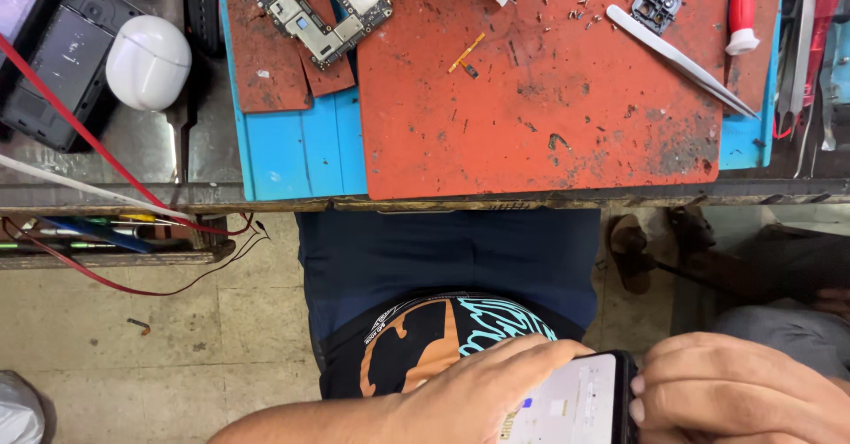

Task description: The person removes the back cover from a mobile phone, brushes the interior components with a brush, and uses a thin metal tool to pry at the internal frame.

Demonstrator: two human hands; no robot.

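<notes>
Phone [575, 400] sits over the lap, well off the desk [443, 203], held in both hands: left hand [478, 391] wraps it, right hand [735, 391] pinches its edge; a loose grip might drop it to the floor

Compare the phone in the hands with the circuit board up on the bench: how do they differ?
The phone is a whole unit with its screen lit, gripped between the left hand and right hand over the lap. The circuit board is a bare, stripped part with metal shields showing, lying untouched on a red mat. The phone is largely covered by the hands; the circuit board lies in plain sight. Both are phone hardware.
</notes>
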